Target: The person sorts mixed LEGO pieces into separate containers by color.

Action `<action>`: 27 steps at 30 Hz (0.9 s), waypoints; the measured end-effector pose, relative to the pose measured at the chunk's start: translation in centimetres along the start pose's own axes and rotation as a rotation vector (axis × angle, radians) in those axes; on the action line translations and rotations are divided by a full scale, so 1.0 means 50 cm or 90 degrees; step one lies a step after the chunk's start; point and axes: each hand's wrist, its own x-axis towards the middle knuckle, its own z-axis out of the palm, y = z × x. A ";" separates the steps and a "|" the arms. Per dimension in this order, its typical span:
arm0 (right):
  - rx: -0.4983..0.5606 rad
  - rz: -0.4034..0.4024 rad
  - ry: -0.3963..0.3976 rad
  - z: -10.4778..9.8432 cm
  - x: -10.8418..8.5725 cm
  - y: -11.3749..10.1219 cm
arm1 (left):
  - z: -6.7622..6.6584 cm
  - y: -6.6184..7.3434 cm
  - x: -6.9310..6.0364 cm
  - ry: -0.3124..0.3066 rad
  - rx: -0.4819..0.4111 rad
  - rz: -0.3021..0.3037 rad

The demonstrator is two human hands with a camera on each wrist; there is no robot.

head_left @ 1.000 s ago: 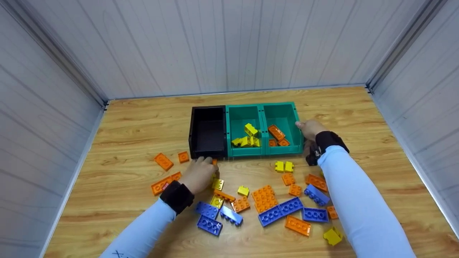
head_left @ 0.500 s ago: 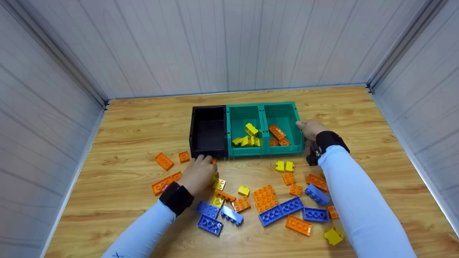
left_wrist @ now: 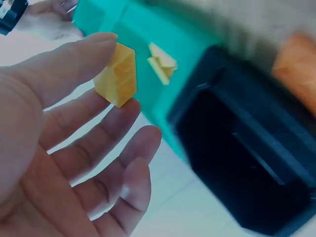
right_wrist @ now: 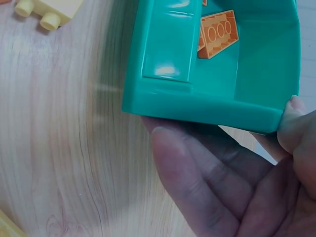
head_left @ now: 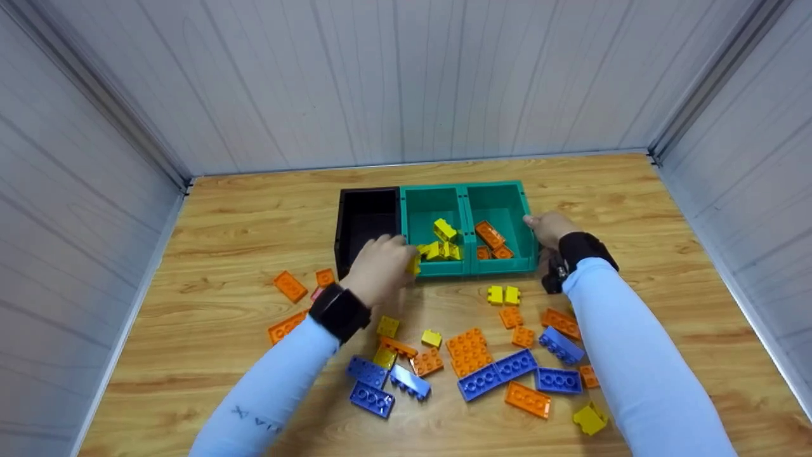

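Observation:
My left hand [head_left: 380, 270] pinches a yellow toy brick [left_wrist: 116, 76] between thumb and fingertips, over the front of the middle green bin [head_left: 438, 269]. Several yellow bricks [head_left: 444, 230] lie inside that bin. At the far right, my right hand [head_left: 550, 228] grips the side of the right green bin [right_wrist: 197, 108], its thumb at the rim and its fingers along the outer wall. Orange bricks [head_left: 490, 235] lie in this bin. The black bin [head_left: 365, 228] stands left of the green ones, and I see no bricks in its visible part.
Loose bricks cover the table in front of the bins: a large orange plate brick [head_left: 468, 351], blue bricks [head_left: 558, 381], a yellow pair [head_left: 503, 295] and several orange bricks [head_left: 290, 286] at left. Pale panel walls [head_left: 406, 82] enclose the back and both sides.
My left hand has risen from the table before the black bin and moved right and away from me, carrying the yellow brick. My right hand stays on the right green bin.

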 end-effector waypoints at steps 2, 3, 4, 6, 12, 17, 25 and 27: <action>-0.002 -0.004 0.000 0.001 0.000 0.001 | -0.011 0.006 0.029 0.001 0.009 0.004; -0.003 -0.008 0.000 0.000 -0.001 0.001 | -0.016 0.008 0.043 -0.002 0.008 0.005; -0.002 -0.010 0.000 0.000 -0.003 0.000 | -0.019 0.010 0.057 -0.004 0.007 0.005; -0.002 -0.016 0.001 0.000 -0.006 -0.001 | -0.022 0.013 0.086 -0.009 0.009 0.002; 0.002 -0.008 0.000 0.005 -0.013 -0.004 | -0.008 0.021 0.158 -0.052 0.008 -0.037; 0.006 -0.007 0.005 0.010 -0.018 -0.009 | 0.002 0.028 0.187 -0.098 0.014 -0.065; 0.021 -0.008 0.004 0.012 -0.021 -0.011 | 0.033 0.016 0.223 -0.130 0.006 -0.128; 0.022 -0.006 0.003 0.012 -0.021 -0.009 | 0.047 0.012 0.234 -0.134 0.015 -0.137</action>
